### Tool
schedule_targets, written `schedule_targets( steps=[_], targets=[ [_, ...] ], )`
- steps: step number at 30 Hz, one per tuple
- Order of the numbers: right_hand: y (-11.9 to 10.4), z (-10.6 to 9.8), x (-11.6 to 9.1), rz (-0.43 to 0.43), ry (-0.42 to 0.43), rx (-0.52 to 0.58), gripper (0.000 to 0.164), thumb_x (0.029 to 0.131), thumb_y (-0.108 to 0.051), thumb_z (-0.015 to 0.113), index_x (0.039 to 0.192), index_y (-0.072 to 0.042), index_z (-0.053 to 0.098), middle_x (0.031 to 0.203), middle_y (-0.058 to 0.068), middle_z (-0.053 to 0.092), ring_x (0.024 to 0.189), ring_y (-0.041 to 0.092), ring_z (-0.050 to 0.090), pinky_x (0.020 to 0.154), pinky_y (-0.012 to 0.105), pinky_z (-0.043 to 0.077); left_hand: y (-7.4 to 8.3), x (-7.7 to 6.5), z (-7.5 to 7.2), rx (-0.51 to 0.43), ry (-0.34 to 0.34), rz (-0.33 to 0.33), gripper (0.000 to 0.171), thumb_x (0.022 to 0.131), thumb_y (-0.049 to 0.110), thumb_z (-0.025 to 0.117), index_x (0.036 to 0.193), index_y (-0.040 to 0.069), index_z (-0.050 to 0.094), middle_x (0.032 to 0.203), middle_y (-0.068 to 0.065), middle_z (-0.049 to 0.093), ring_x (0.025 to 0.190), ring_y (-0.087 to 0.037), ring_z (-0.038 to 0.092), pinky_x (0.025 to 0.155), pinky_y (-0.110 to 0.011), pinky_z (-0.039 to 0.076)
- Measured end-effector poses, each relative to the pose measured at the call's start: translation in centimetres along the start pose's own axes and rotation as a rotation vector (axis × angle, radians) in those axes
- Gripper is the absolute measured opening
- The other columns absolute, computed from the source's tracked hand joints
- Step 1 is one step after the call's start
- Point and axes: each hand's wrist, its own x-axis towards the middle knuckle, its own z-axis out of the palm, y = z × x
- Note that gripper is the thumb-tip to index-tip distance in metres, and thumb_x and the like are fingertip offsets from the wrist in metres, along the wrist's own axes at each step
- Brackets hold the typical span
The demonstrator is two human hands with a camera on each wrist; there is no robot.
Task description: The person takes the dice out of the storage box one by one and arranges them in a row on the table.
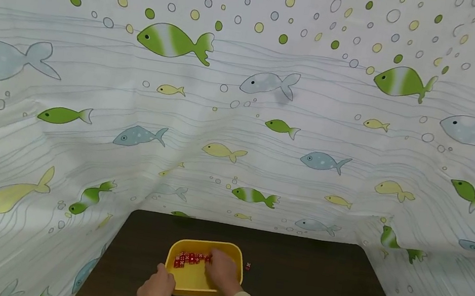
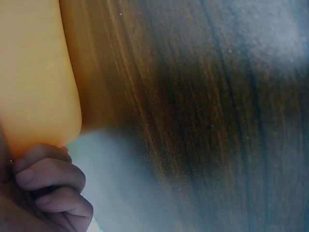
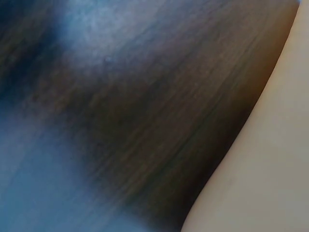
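On the dark table lies a yellow tray (image 1: 193, 292) with rounded corners. Several red dice (image 1: 190, 259) with white pips are grouped in rows along its far left part. My left hand (image 1: 157, 287) grips the tray's near left edge; in the left wrist view, its curled fingers (image 2: 50, 174) are at the tray's corner. Inside the tray, my right hand (image 1: 223, 270) reaches down at the right end of the dice. Its fingertips are partly hidden, so whether they pinch a die is unclear. A single red die (image 1: 248, 266) lies outside, just right of the tray.
Dark wood-grain tabletop (image 1: 313, 287) extends around the tray. A white curtain (image 1: 224, 115) printed with fish and bubbles hangs behind the table and along both sides. The right wrist view shows blurred tabletop (image 3: 145, 121) beside a pale, smooth surface (image 3: 260, 169).
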Motion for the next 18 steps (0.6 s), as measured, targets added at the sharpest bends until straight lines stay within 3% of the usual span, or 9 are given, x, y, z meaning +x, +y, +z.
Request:
schedule_targets(
  steps=[13, 18],
  targets=[
    [0.2, -1.1, 0.8, 0.079, -0.073, 0.102, 0.012, 0.1, -0.02, 0.075, 0.11, -0.013, 0.073, 0.094, -0.002, 0.07, 0.074, 0.012, 0.057, 0.076, 0.039, 0.059, 0.4, -0.2, -0.2, 0.028, 0.007, 0.009, 0.04, 0.107, 0.023, 0.047, 0.131, -0.008, 0.046, 0.078, -0.012, 0.054, 0.069, -0.028, 0.054, 0.068, -0.044, 0.041],
    [0.0, -2.0, 0.8, 0.084, -0.06, 0.131, 0.01, 0.099, -0.017, 0.076, 0.107, -0.013, 0.075, 0.093, -0.003, 0.071, 0.075, 0.012, 0.058, 0.077, 0.039, 0.058, 0.4, -0.3, -0.3, 0.031, 0.012, 0.008, 0.039, 0.107, 0.023, 0.046, 0.13, -0.009, 0.046, 0.079, -0.013, 0.055, 0.07, -0.029, 0.055, 0.069, -0.045, 0.042]
  ],
)
